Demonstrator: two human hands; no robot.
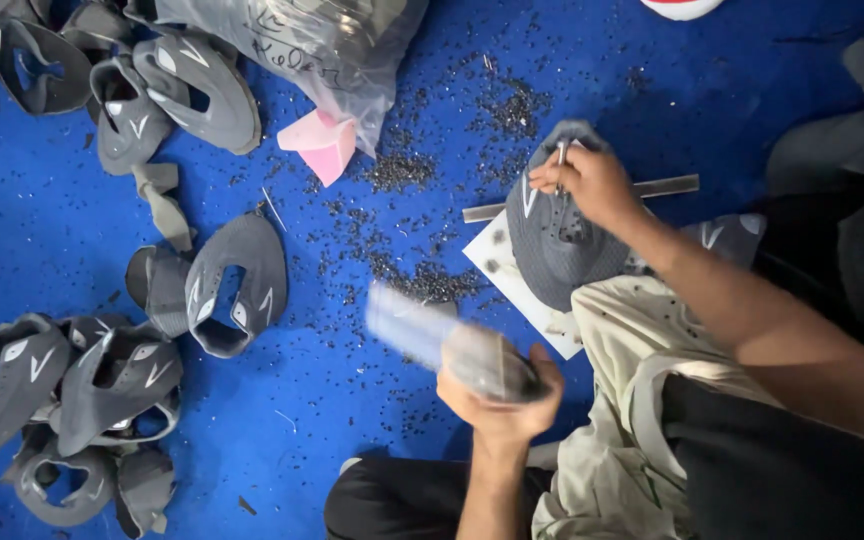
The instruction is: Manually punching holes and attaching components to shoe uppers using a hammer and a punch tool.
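Note:
A grey shoe upper (552, 255) lies on a white board (500, 262) on the blue floor. My right hand (592, 182) rests on top of the upper and holds a thin metal punch (561, 160) upright against it. My left hand (502, 398), lower down and in front of the board, grips a blurred mallet-like tool (442, 345). Its pale end points up and to the left, and it is too smeared for its shape to be clear. A flat metal bar (668, 185) lies behind my right hand.
Several grey shoe uppers (237, 280) lie in heaps on the left of the blue floor (72, 240). A clear plastic bag (322, 45) and pink pieces (324, 145) sit at the top. Small dark punched bits (402, 170) are scattered around. Beige cloth (632, 350) covers my lap.

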